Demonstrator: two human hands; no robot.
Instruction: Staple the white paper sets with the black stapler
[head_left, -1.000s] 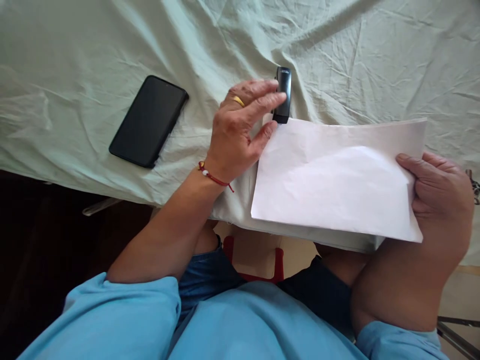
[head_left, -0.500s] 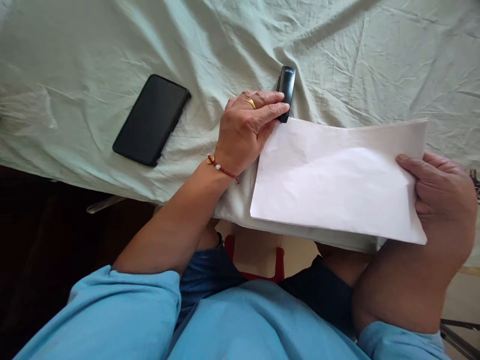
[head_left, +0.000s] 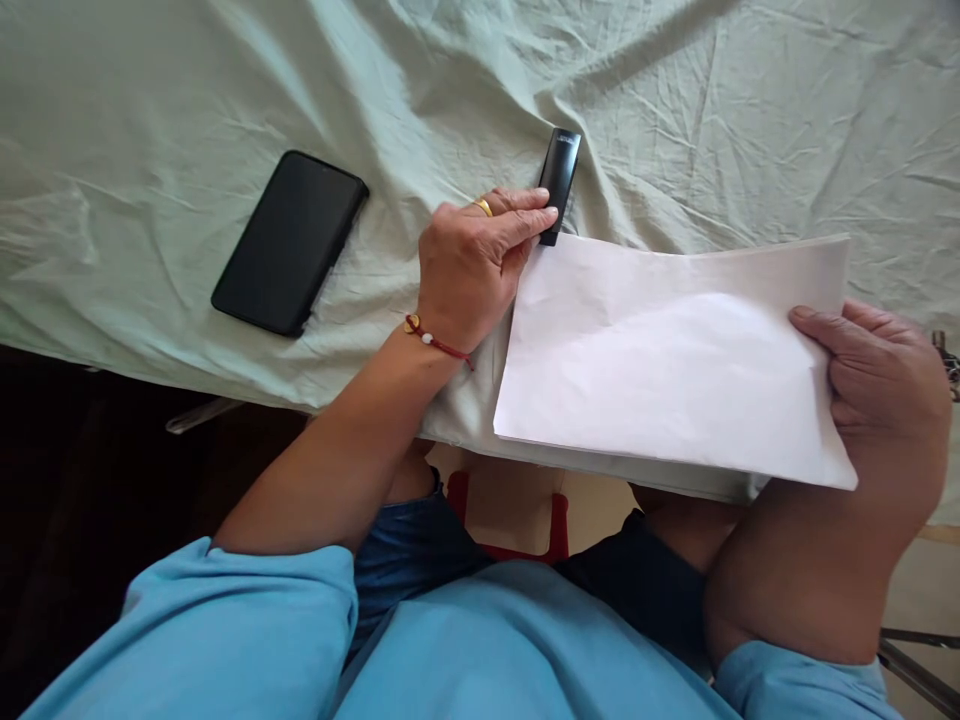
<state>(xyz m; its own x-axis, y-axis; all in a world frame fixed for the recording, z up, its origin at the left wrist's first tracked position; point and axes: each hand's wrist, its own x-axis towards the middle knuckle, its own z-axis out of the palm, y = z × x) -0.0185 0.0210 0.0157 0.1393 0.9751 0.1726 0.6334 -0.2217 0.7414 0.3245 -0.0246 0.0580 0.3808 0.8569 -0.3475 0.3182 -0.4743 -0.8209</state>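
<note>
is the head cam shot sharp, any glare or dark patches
Head view: mostly sharp, with the creases in the pale green cloth crisp; soft daylight, no hard shadows. The white paper sheets look slightly washed out where the right hand holds them. The black phone shows no glare. Under the table, lower left, falls into near black. The left hand beside the small black stapler shows no blur.

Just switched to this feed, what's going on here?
A person sits at a table covered with a pale green cloth. The left hand grips a small black stapler at the corner of a stack of white paper, which the right hand holds. A black phone lies to the left.
</note>
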